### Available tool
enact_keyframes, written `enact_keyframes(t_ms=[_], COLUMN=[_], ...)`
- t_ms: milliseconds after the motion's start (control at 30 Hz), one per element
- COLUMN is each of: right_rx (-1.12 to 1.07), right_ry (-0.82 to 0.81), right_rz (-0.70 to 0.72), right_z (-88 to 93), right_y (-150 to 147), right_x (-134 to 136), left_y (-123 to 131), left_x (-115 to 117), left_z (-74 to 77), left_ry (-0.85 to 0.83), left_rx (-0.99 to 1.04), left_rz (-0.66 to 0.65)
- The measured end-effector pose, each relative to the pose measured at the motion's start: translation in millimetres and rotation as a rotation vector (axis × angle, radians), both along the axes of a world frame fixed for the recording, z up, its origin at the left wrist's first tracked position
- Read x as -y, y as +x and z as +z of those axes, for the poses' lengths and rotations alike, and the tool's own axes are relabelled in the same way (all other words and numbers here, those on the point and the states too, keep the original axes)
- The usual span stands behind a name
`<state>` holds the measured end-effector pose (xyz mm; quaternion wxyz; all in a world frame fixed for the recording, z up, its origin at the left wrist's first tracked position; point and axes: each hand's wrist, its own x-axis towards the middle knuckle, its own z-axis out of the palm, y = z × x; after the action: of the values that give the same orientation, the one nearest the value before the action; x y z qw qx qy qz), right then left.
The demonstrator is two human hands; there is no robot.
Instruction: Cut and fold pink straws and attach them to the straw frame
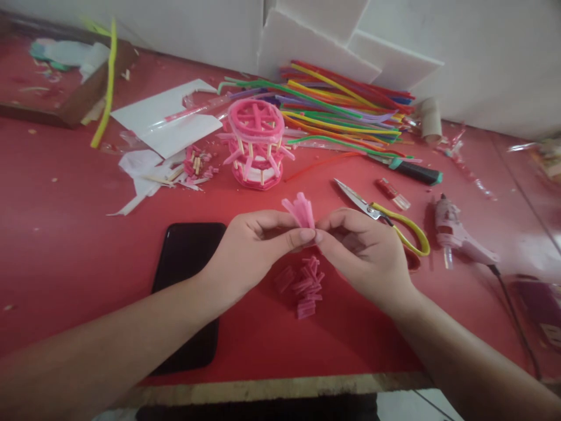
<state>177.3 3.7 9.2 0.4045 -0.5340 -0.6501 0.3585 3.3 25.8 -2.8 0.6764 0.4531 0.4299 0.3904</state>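
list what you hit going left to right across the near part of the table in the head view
phone → left hand → pink strips pinched by both hands → right hand → yellow scissors → glue gun

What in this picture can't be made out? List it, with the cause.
Head view:
- Lower ends of the pink strip bundle: hidden by fingertips of left hand and right hand.
- Scissors handle: partly behind the right hand.
- Phone: lower part covered by the left forearm.
- Objects at right edge: blurred, cut off.
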Motion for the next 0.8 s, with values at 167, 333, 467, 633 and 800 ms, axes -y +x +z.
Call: enact_keyframes(t_ms=[167, 333, 467, 633, 800], right_rx=[0.183, 0.315, 0.316, 0.288, 0.337], right_ry=[0.2, 0.439, 0.555, 0.58, 0.616], right_rz=[0.031, 0.131, 0.226, 0.224, 0.207], right_z=[2.6, 1.9, -2.2, -1.4, 1.1], right_y=[2.5, 8.6, 15.4, 16.5, 14.2], right_x=[0.3, -1.9, -4.5, -4.6, -3.0], left_y=[-1.4, -0.1, -0.2, 0.1, -0.4], left_x=[2.1, -0.1, -4.0, -2.8, -1.3], left_z=[-0.3, -0.5, 0.4, -0.9, -3.9], left_ry=[0.001, -0.22, -0.372, -0.372, -0.354], left_rx=[-0.06, 0.214, 0.35, 0.334, 0.318], left_rz=[0.02, -0.002, -0.017, -0.073, -0.103])
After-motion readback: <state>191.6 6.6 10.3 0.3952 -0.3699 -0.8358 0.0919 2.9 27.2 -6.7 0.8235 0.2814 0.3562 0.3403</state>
